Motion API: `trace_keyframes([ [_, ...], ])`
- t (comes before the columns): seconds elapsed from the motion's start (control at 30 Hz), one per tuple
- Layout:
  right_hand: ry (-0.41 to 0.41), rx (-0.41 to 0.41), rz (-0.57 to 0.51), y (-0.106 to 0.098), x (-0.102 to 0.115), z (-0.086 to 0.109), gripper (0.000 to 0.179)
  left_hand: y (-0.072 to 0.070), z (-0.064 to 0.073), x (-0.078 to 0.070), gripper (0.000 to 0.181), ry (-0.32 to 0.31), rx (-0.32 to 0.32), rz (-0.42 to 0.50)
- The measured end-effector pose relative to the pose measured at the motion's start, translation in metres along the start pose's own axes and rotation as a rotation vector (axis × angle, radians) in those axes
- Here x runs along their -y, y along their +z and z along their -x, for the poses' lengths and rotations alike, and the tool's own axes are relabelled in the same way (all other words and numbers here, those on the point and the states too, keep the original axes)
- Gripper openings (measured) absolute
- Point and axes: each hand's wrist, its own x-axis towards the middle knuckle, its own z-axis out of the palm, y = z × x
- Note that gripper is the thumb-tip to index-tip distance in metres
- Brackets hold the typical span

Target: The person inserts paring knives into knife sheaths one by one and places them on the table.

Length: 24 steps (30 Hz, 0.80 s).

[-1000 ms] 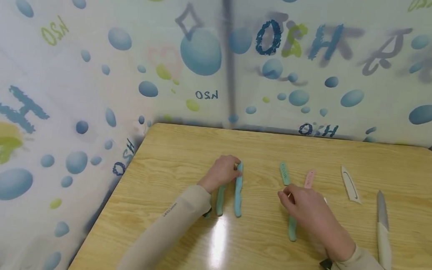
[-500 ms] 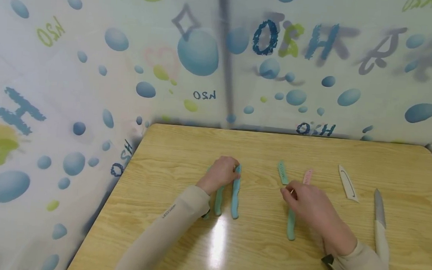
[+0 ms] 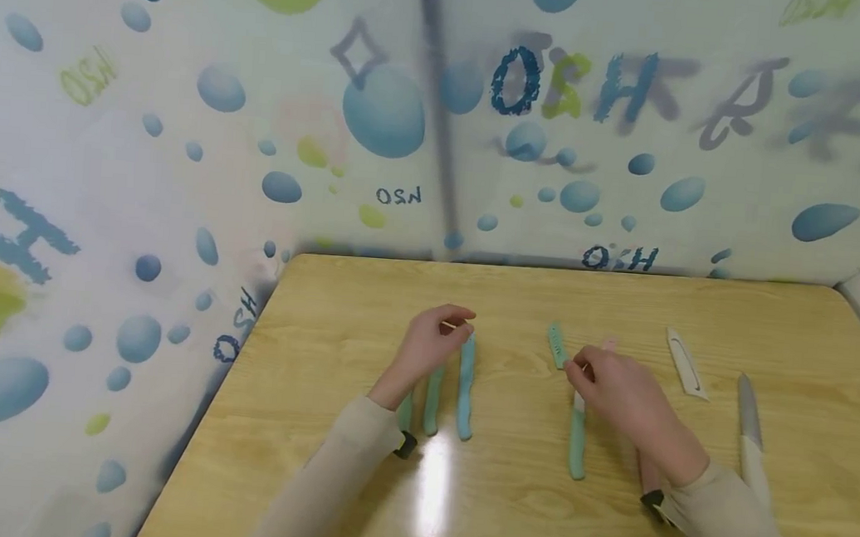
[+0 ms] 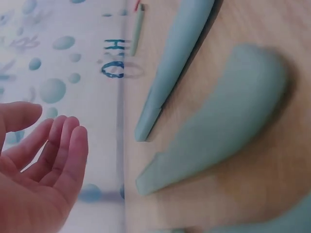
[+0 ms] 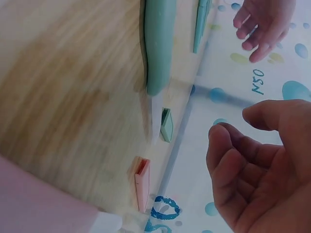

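My left hand point(image 3: 428, 339) is over the far end of a light blue knife point(image 3: 465, 396), its fingers loosely bent and holding nothing. Under and beside it lie two green knives, the nearer-to-blue green knife point(image 3: 431, 402) partly covered. In the left wrist view the palm stands apart from the blue knife point(image 4: 177, 63). My right hand point(image 3: 630, 399) hovers, fingers loosely curled and nothing in them, above a green-handled knife point(image 3: 576, 445) with a white blade point(image 5: 155, 114). A green sheath point(image 3: 557, 346) lies beyond it. The right hand mostly hides a pink sheath point(image 5: 142, 187) and a pink-handled knife point(image 5: 43, 201).
A white sheath point(image 3: 686, 363) and a knife with a cream handle point(image 3: 754, 470) and grey blade lie on the right of the wooden table point(image 3: 503, 507). A patterned wall point(image 3: 437, 161) stands along the table's back edge.
My left hand has let go of the blue knife's far end and risen slightly off it, with fingers spread wider. The right hand stays nearly in place. The head view has shifted a little.
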Motion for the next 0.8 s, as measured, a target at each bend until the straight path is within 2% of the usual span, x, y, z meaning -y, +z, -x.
trace_keyframes([
  [0.17, -0.005, -0.021, 0.015, 0.0, -0.001, -0.01, 0.024, -0.005, 0.011, 0.007, 0.028, -0.031, -0.075, 0.266],
  [0.27, -0.027, -0.057, 0.023, 0.0, -0.003, -0.017, 0.024, -0.008, 0.015, 0.007, 0.026, -0.052, -0.113, 0.389],
  [0.47, -0.033, -0.068, 0.035, -0.002, -0.006, -0.031, 0.028, -0.01, 0.02, 0.004, 0.027, -0.065, -0.178, 0.499],
  [0.63, 0.0, -0.026, 0.052, -0.001, -0.005, -0.041, 0.033, -0.014, 0.022, 0.0, 0.024, -0.075, -0.255, 0.579],
  [0.8, 0.017, 0.026, 0.116, 0.002, -0.002, -0.05, 0.034, -0.014, 0.024, -0.002, 0.022, -0.1, -0.299, 0.601],
])
